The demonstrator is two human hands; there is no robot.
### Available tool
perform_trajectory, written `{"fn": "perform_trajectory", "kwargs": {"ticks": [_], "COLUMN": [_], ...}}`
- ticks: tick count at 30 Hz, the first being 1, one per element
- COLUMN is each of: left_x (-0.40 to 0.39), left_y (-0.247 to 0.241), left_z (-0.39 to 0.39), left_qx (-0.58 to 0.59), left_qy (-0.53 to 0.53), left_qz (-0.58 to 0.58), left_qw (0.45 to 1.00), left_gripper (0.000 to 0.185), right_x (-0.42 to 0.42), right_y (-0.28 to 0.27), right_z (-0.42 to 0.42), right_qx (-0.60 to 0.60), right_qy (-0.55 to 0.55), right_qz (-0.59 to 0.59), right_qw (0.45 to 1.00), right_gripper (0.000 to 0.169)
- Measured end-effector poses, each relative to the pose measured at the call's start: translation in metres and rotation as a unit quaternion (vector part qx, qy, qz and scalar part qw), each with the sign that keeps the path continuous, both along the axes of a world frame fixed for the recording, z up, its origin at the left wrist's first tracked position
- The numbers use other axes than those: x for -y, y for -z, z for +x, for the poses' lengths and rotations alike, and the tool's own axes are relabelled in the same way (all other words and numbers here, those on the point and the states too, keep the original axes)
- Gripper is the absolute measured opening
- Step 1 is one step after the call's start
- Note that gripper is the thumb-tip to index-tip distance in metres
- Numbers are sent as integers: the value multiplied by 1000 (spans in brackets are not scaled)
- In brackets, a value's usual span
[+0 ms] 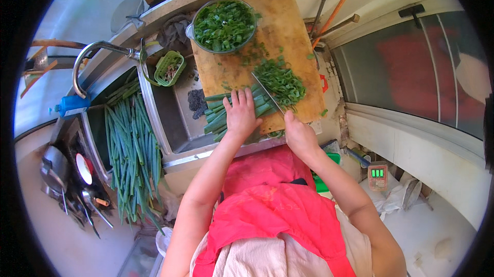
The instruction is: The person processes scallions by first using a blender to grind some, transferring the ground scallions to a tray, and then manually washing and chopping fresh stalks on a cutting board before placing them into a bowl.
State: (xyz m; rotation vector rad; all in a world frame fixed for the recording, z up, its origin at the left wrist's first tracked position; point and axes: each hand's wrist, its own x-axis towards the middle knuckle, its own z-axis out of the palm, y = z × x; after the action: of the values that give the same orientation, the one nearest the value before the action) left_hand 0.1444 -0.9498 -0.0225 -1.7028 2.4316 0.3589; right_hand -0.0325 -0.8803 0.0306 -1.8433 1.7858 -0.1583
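On a wooden cutting board [278,18] lies a bundle of green onion stalks [216,116], pressed down by my left hand [242,115] with its fingers flat across them. My right hand [301,134] grips a kitchen knife [270,93], whose blade stands at the cut end of the bundle. Chopped green onion [283,84] is heaped just right of the blade, and loose bits lie farther up the board. At the board's far left corner, a clear bowl [189,31] holds a large amount of chopped green onion.
The board rests over a steel sink [170,122]. Whole green onions [135,149] fill the left basin and hang over its front. A green basket [170,68] with scraps hangs near the faucet [90,49]. Ladles and pans [56,165] lie far left. A digital scale display [377,174] is at right.
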Motion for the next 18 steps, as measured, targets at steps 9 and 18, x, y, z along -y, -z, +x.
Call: {"fn": "perform_trajectory", "kwargs": {"ticks": [9,18], "left_x": [4,2], "left_y": [7,7], "left_z": [2,5], "left_qx": [-41,-50], "left_qy": [-11,-15], "left_qz": [-12,-3], "left_qw": [999,999], "left_gripper": [103,103], "right_x": [31,-2], "right_y": [10,-17], "right_z": [4,9], "right_qx": [-12,-52], "right_qy": [-2,-2], "right_qz": [-50,44], "right_qw": [999,998], "right_gripper": [19,17]}}
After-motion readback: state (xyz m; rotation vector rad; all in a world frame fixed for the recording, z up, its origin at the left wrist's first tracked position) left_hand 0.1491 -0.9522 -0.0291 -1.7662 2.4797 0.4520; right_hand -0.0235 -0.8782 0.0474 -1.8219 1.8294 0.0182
